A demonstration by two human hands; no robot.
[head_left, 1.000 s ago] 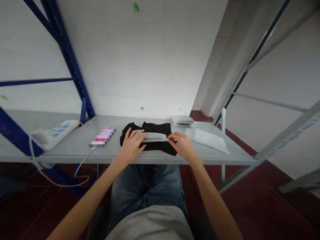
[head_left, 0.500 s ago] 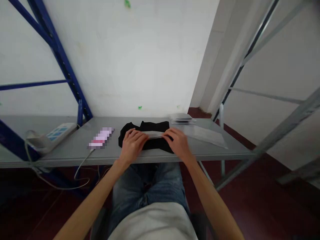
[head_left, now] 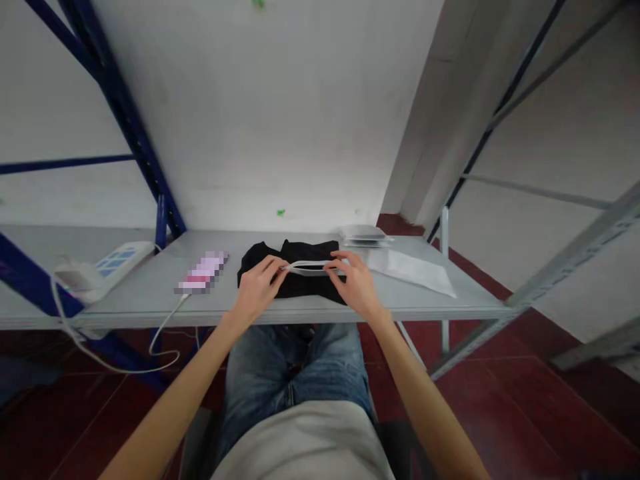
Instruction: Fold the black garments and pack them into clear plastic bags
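Note:
Black cloth [head_left: 310,252] lies spread on the grey tabletop near its front edge. Across it runs a thin white strip [head_left: 307,268], whose two edges bow apart in the middle. The left end of the strip is pinched between the thumb and fingers of my left hand [head_left: 260,283]. My right hand [head_left: 356,283] grips the other end, with its index finger raised over the top edge. Both wrists are above the table's front edge. What the strip is made of is too small to tell.
A phone [head_left: 205,271] on a white cable lies at the left. Farther left is a white power strip [head_left: 117,263]. Behind my right hand sits a stack of flat packets [head_left: 364,235], with a white sheet or bag [head_left: 413,271] to its right. Blue and grey metal posts flank the table.
The white strip has opened into a narrow gap between its edges. The fingers of my left hand have drawn slightly left, and my right index finger has lifted.

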